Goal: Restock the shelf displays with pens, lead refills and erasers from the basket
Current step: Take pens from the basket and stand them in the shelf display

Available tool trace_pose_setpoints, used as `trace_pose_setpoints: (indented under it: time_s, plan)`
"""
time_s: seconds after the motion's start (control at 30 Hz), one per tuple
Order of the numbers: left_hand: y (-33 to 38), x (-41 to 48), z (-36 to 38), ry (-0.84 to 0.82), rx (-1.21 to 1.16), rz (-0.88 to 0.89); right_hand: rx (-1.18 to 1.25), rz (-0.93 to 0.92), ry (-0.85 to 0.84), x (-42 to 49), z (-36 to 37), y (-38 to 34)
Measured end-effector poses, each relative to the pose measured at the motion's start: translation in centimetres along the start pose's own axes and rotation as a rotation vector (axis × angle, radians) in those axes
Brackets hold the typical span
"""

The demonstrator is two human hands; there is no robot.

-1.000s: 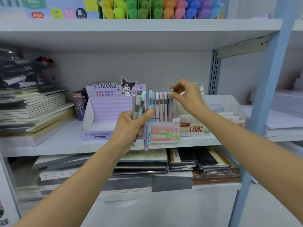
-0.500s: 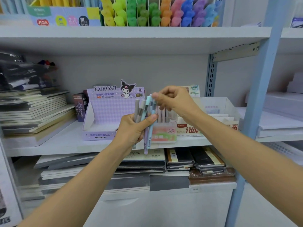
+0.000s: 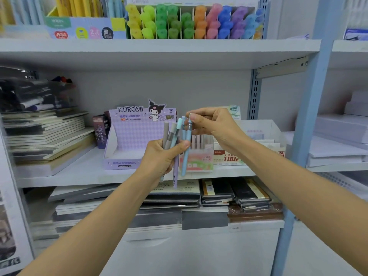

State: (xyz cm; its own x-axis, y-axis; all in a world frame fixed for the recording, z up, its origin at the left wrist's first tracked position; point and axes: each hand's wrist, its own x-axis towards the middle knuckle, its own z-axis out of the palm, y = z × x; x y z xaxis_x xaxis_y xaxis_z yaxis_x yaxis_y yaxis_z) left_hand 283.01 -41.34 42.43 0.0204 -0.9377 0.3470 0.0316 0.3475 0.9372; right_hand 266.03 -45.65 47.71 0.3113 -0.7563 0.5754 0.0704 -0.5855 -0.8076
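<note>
My left hand (image 3: 160, 158) grips a bundle of slim lead refill tubes (image 3: 170, 137) in grey, teal and lilac, held upright in front of the middle shelf. My right hand (image 3: 214, 125) pinches the top of one light blue tube (image 3: 186, 154) that still stands among the bundle. Behind them a small pink display box (image 3: 199, 163) marked FRUIT SODA holds several pale tubes upright. To its left stands the purple KUROMI display box (image 3: 129, 140), whose tray looks bare. No basket shows.
A white box (image 3: 258, 136) of refills marked 100 sits right of the pink box. Stacked notebooks (image 3: 43, 134) fill the shelf's left end and the shelf below. Coloured highlighters (image 3: 191, 22) line the top shelf. A blue upright post (image 3: 310, 120) stands at right.
My right hand left the tubes in the pink box, moved left to the bundle and took hold of the light blue tube's top. The camera view tilted upward.
</note>
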Motion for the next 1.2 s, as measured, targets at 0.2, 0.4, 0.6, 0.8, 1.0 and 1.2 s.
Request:
trace_pose_setpoints:
  time_s: [0.2, 0.4, 0.6, 0.8, 1.0, 1.2]
  plan:
    - [0.3, 0.3, -1.0, 0.015, -0.024, 0.007, -0.039, -0.031, 0.113, 0.7, -0.3, -1.0]
    - [0.2, 0.6, -2.6, 0.083, -0.081, 0.018, -0.127, -0.089, 0.346, 2.7, -1.8, -0.6]
    - [-0.3, 0.5, -3.2, 0.114, -0.042, 0.035, -0.341, -0.058, 0.307, 3.7, -0.3, 2.7]
    - [-0.7, 0.8, -3.4, 0.175, -0.038, 0.018, -0.535, -0.086, 0.205, 4.7, 0.0, 3.5]
    - [-1.3, 1.4, -3.5, 0.19, -0.028, 0.008, -0.579, -0.091, 0.115, 5.1, -0.7, 2.9]
    - [-1.5, 1.4, -3.3, 0.194, -0.054, 0.019, -0.571, -0.117, 0.171, 5.4, 0.4, 3.8]
